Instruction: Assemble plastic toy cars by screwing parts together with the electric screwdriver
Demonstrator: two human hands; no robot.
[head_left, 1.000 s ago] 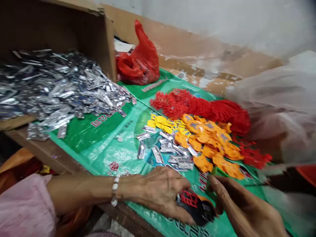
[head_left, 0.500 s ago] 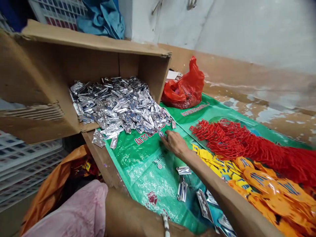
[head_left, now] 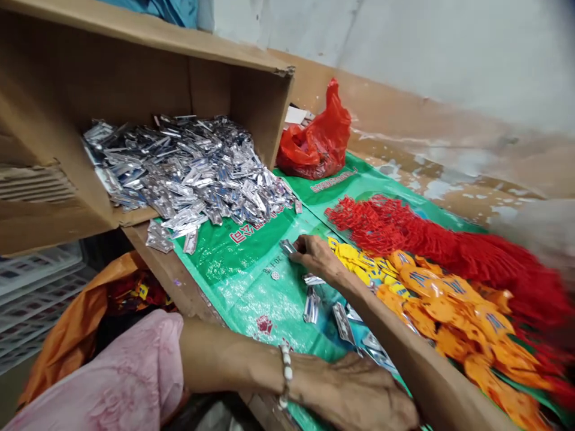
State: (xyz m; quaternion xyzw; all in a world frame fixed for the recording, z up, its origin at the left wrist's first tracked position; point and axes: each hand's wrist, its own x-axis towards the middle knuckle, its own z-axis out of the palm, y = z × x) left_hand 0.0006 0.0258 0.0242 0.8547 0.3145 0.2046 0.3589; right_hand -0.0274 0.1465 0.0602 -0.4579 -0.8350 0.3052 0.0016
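My right hand (head_left: 317,256) pinches one small flat silver piece (head_left: 287,246), shiny like a foil packet, between thumb and fingers over the green plastic sheet (head_left: 233,293). A big heap of the same silver pieces (head_left: 193,170) spills from a cardboard box (head_left: 265,114) lying on its side. Several loose silver pieces (head_left: 311,304) lie just below my right hand. At the bottom edge is my left hand (head_left: 354,389), back upward, below a white beaded bracelet (head_left: 286,371). Its fingers are blurred and mostly out of sight.
Yellow and orange tags (head_left: 440,293) with blue marks are piled on the right, beside a bundle of red cords (head_left: 431,245). A red plastic bag (head_left: 317,146) stands by the wall. At lower left are an orange sack (head_left: 67,335) and white crates (head_left: 40,287).
My right hand has drawn back from the edge of the silver heap with a silver piece in its fingers. My left hand has come into view at the bottom. The view has shifted.
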